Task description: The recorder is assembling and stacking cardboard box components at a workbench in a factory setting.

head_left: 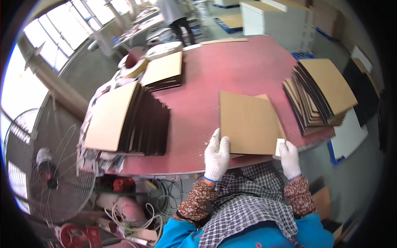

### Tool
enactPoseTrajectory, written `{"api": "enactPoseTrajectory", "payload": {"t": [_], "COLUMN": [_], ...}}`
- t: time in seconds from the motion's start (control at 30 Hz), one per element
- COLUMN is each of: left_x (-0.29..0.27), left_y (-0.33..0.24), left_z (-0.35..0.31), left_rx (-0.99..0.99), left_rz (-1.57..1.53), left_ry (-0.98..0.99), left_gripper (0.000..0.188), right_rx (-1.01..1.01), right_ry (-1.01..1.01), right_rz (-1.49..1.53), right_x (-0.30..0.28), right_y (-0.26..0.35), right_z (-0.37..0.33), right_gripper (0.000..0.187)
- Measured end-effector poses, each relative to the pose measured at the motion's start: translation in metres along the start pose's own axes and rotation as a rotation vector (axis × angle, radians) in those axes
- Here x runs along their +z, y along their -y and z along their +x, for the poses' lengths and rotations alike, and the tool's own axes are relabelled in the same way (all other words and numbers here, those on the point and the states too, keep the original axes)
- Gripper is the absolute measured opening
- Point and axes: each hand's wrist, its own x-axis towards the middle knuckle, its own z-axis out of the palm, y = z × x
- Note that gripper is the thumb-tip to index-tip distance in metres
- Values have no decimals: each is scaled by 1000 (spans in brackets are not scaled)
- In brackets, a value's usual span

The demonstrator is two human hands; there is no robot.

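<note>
A brown rectangular board (250,124) lies in front of me on the red table, with the pale corner of another piece showing beneath its far right side. My left hand (216,158), in a white knitted glove, rests against the board's near left edge with its fingers stretched out. At the near right corner, my right hand (290,160), gloved the same way, pinches a small white block (279,145) against the board's edge. The block's material cannot be made out.
On the red table (198,82) stand a tall, leaning stack of dark-edged boards (109,120) at left, a lower stack (164,68) behind it and another stack (326,84) at right. A fan (51,184) and coiled hoses (136,215) are at lower left. A person (173,16) stands beyond the table.
</note>
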Motion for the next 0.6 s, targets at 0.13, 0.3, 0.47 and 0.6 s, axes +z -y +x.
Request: {"api": "enactPoseTrajectory", "payload": {"t": [0.13, 0.3, 0.47, 0.6], "left_x": [-22, -88, -163, -235], "left_y": [-61, -118, -155, -147], "left_z": [-1, -16, -22, -14], "left_rx": [15, 178, 268, 311], "left_rz": [-19, -2, 97, -154], "left_ry": [-92, -391, -673, -793], "left_gripper": [45, 38, 35, 32], "right_rx": [19, -276, -443, -600], "right_ry": [118, 341, 603, 793], "right_rz": [183, 269, 184, 192], "right_x": [22, 67, 117, 164], "right_y": [40, 99, 150, 193], "right_z": [-28, -49, -68, -89], "right_gripper": [35, 38, 41, 35]}}
